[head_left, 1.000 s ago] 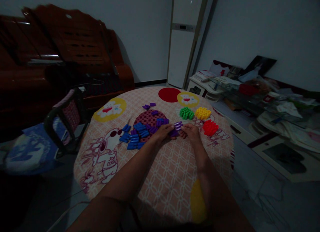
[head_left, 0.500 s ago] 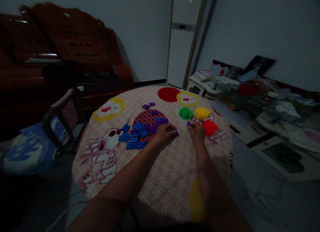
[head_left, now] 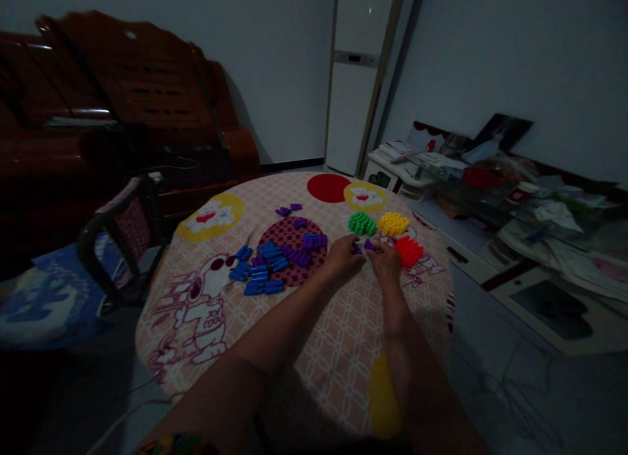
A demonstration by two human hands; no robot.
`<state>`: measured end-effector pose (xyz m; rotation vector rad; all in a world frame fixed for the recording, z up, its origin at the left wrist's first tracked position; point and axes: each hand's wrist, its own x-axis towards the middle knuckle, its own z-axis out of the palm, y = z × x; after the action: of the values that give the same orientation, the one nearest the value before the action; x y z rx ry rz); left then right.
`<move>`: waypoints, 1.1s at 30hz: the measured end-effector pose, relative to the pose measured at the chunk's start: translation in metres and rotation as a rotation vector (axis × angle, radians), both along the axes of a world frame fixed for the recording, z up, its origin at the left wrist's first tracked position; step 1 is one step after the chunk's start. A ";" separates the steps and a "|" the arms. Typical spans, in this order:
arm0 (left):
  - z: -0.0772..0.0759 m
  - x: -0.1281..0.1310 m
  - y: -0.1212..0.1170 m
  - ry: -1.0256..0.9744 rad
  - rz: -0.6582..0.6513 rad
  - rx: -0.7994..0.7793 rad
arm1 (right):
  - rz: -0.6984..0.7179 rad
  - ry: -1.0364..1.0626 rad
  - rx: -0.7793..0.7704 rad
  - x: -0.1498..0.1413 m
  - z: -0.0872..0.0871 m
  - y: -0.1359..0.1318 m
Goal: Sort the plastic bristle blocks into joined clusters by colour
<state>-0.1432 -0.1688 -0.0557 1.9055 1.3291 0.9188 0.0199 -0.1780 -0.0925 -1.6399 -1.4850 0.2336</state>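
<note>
My left hand point(head_left: 345, 254) is closed, its fingertips pinching small purple plastic pieces point(head_left: 358, 249) just above the table. Close beside it on the right, my right hand point(head_left: 386, 262) is closed on another purple plastic piece point(head_left: 369, 245). The two hands nearly meet. To their left, loose purple pieces point(head_left: 296, 256) and ribbed blue pieces point(head_left: 259, 272) lie mixed on the cloth. Beyond the hands a cluster of green pieces point(head_left: 362, 224) stands beside a yellow cluster point(head_left: 393, 223). A red cluster point(head_left: 409, 251) is just right of my right hand.
A patterned cloth covers the round table point(head_left: 324, 350). A few purple pieces point(head_left: 288, 210) lie farther back. On the left stand a chair point(head_left: 118, 239) and a wooden sofa point(head_left: 147, 101). Along the right runs a cluttered low cabinet point(head_left: 481, 245).
My hands were together on a row of purple pieces, then drew apart. Now my left hand has moved right, away from the pile, and sits beside my right hand again.
</note>
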 end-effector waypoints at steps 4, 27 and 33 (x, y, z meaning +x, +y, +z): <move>-0.005 0.019 0.010 0.070 0.000 0.059 | 0.014 0.000 0.068 0.003 -0.002 0.002; -0.011 0.022 0.019 0.037 -0.064 0.068 | -0.037 -0.069 0.051 0.004 0.004 -0.001; 0.015 -0.010 0.014 0.094 0.016 0.047 | -0.048 -0.041 0.050 0.003 0.003 -0.003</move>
<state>-0.1533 -0.1553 -0.0410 1.9979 1.3897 0.8851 0.0230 -0.1806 -0.0892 -1.6471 -1.4686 0.1355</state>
